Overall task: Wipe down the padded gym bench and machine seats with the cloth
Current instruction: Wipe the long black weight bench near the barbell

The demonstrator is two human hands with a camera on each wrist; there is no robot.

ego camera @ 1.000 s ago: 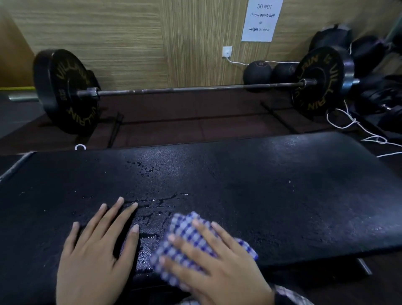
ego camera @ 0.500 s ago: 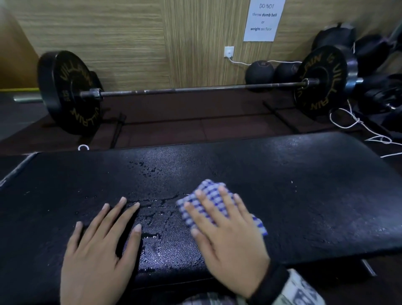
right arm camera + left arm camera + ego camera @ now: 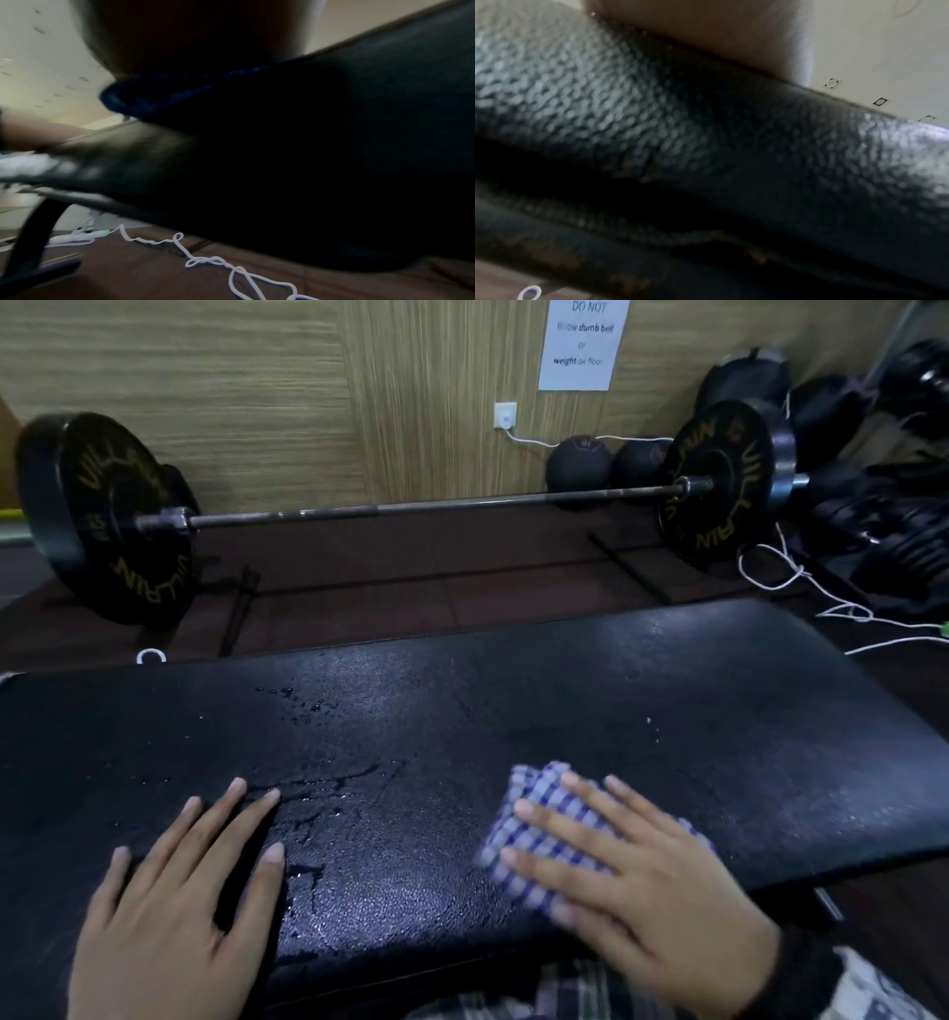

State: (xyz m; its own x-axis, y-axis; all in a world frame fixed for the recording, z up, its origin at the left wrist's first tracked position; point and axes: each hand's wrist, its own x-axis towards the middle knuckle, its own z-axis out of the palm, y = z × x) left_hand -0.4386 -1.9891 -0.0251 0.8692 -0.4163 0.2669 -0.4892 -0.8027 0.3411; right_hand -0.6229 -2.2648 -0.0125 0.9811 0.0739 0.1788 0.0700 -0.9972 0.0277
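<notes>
Head view: bench (image 3: 667, 711) is a black pad with pebbled, leather-like grain, glossy where wet, with droplets and thin water streaks around mid-pad. Cloth (image 3: 534, 829) is a folded blue-and-white check weave, lying on the pad near its front edge, right of centre. Right hand (image 3: 642, 880) lies flat on the cloth, fingers straight and spread, pressing rather than gripping. Left hand (image 3: 174, 906) is flat on bare pad to the left, fingers spread, holding nothing, well apart from the cloth. Beyond the bench a barbell (image 3: 426, 505) lies on the floor: thin steel bar, round black plates with gold lettering. Wood-grain wall behind it, with a paper sign (image 3: 583, 343).

Left wrist view: close, blurred grain of the bench (image 3: 654, 101), rounded edge, a seam below; part of the left hand (image 3: 706, 26) on top.

Right wrist view: mostly dark. Cloth (image 3: 180, 91) edge shows blue under the right hand (image 3: 192, 30); white cord (image 3: 205, 261) looped on a brown floor.
</notes>
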